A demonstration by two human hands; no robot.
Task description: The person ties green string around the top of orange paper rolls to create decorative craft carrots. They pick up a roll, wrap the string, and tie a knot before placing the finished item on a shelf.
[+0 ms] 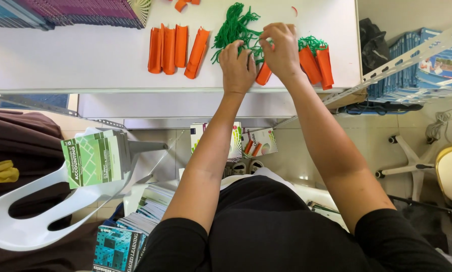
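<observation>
Both my hands work over a white table near its front edge. My left hand pinches strands from a bunch of green yarn. My right hand grips an orange carrot-shaped piece that has green yarn at its top. To the right lie two finished orange carrot pieces with green tops. On the left several plain orange pieces lie side by side.
Books are stacked at the table's back left, on the floor below and on a metal shelf at right. A white plastic chair carries a green book. A chair base stands at right.
</observation>
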